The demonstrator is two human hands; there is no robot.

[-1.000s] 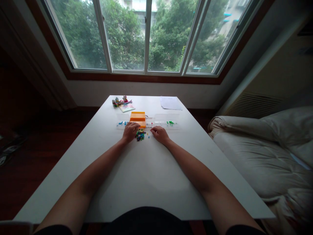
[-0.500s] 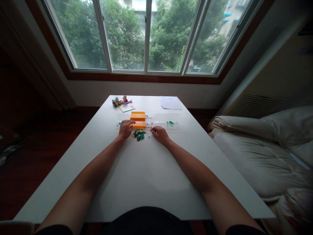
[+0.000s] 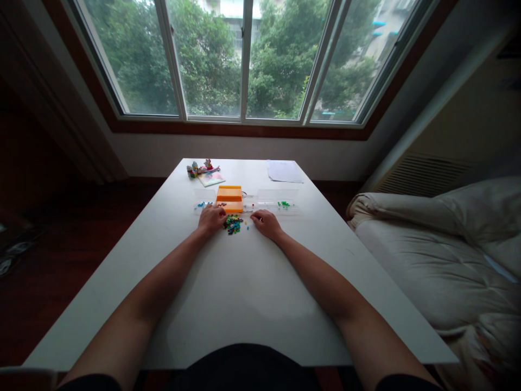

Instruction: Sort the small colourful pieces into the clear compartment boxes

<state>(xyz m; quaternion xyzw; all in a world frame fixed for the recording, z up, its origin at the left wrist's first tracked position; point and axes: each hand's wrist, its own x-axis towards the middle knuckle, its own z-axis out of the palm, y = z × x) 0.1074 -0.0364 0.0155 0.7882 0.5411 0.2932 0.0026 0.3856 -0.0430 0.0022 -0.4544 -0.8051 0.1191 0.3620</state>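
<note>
A pile of small coloured pieces (image 3: pixel 233 224), mostly dark, green, blue and yellow, lies on the white table. My left hand (image 3: pixel 210 218) is at the pile's left edge, its bent fingers closed by the nearest pieces; whatever they hold is too small to make out. To the right of the pile, my right hand (image 3: pixel 266 222) rests on the table with curled fingers, and its grip is hidden. Just beyond my left hand stands an open orange box (image 3: pixel 230 206) with a few reddish-brown pieces in it. Clear plastic boxes flank it, with blue pieces (image 3: pixel 203 204) left and green pieces (image 3: pixel 284 203) right.
Small figurines (image 3: pixel 199 168) and a pastel-coloured card (image 3: pixel 212 178) sit at the table's far left. Sheets of paper (image 3: pixel 284 171) lie at the far right. A window (image 3: pixel 244 65) is behind the table (image 3: pixel 244 293), and a pale sofa (image 3: pixel 439 255) stands to the right.
My left hand has come back from over the orange box to the pile's left edge, uncovering the blue pieces and the reddish-brown ones. My right hand has stayed in place.
</note>
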